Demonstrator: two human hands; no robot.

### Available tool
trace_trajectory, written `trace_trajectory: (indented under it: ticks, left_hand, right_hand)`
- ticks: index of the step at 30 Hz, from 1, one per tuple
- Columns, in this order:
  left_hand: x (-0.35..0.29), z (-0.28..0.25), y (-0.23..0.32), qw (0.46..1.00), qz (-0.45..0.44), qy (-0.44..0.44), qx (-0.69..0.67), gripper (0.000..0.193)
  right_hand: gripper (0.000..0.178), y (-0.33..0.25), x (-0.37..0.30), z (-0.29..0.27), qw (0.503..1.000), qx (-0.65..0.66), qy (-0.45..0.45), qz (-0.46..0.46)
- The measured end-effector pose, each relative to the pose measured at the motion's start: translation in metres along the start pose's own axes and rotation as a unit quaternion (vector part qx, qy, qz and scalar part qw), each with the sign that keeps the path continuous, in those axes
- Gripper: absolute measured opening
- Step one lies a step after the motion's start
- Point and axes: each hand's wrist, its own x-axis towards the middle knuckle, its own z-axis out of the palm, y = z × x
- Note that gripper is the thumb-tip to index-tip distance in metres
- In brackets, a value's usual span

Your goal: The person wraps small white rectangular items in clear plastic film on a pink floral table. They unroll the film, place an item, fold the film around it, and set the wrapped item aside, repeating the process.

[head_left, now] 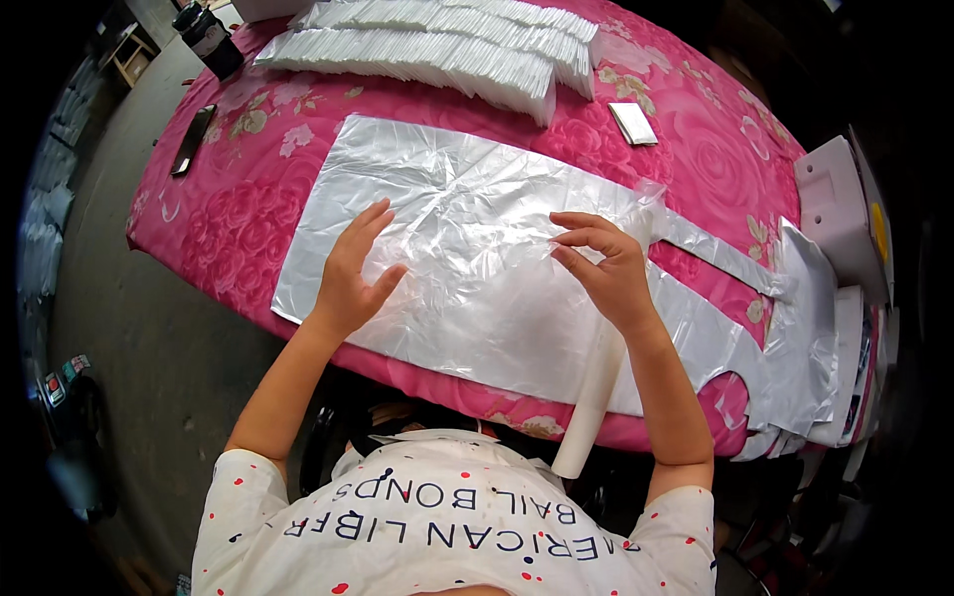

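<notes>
Thin silvery plastic sheets (397, 164) lie flat on the table, with long strap-like strips reaching right. My left hand (350, 273) hovers over their left part, fingers and thumb apart, holding nothing I can see. On the other side, the thumb and a finger of my right hand (608, 266) meet in a pinch on what looks like clear plastic film (532, 303). That film spreads over the silvery sheets between my hands; its edges are hard to make out. A pale, narrow roll (596, 392) lies under my right wrist and sticks out over the table's near edge.
Rows of folded white plastic pieces (417, 60) stand along the back of the pink floral tablecloth (238, 199). A phone (193, 139) and dark bottle (209, 42) are at left, a small white packet (633, 124) at back right. White bins (843, 214) border the right side.
</notes>
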Motion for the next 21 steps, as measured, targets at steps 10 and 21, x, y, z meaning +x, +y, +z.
trace_trajectory:
  ticks: [10, 21]
  left_hand:
    - [0.054, 0.053, 0.062, 0.808, -0.304, -0.279, -0.421, 0.049]
    - [0.047, 0.048, 0.054, 0.833, -0.295, -0.285, -0.37, 0.032]
  right_hand:
    - [0.011, -0.004, 0.001, 0.018, 0.993, -0.071, -0.005, -0.095]
    - [0.01, 0.009, -0.002, -0.007, 0.995, -0.003, 0.092, -0.048]
